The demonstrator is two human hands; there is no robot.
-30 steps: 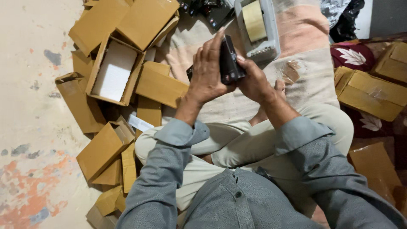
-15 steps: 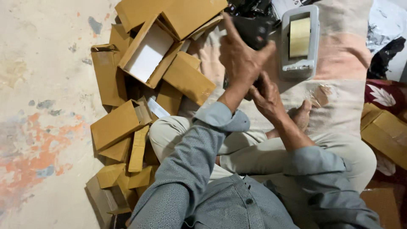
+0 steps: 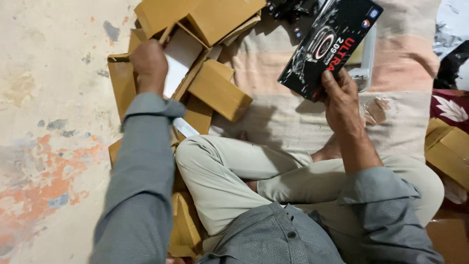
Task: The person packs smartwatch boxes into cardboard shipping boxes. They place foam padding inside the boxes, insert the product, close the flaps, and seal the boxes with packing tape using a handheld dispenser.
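Here the right hand (image 3: 342, 100) held a flat black printed box (image 3: 330, 46) by its lower corner, thumb across the face and fingers curled behind it, so those fingers were mostly hidden. The box was tilted, raised above a pale striped cloth (image 3: 293, 117), and it covered most of a grey tray-like object (image 3: 366, 63) whose contents could not be made out. The left hand (image 3: 149, 63) reached out to an open brown carton (image 3: 181, 54) with a white inside; its fingers were closed round the carton's near edge, though the back of the hand hid the grip itself. Around the carton lay a heap of closed brown cardboard boxes (image 3: 220, 90), several cut off by the top edge or hidden under the grey sleeve (image 3: 141, 161). Dark items (image 3: 288, 7) at the top edge were too cropped to identify. More brown boxes (image 3: 449, 151) sat at the right, partly out of frame, beside a red patterned fabric (image 3: 452, 107).
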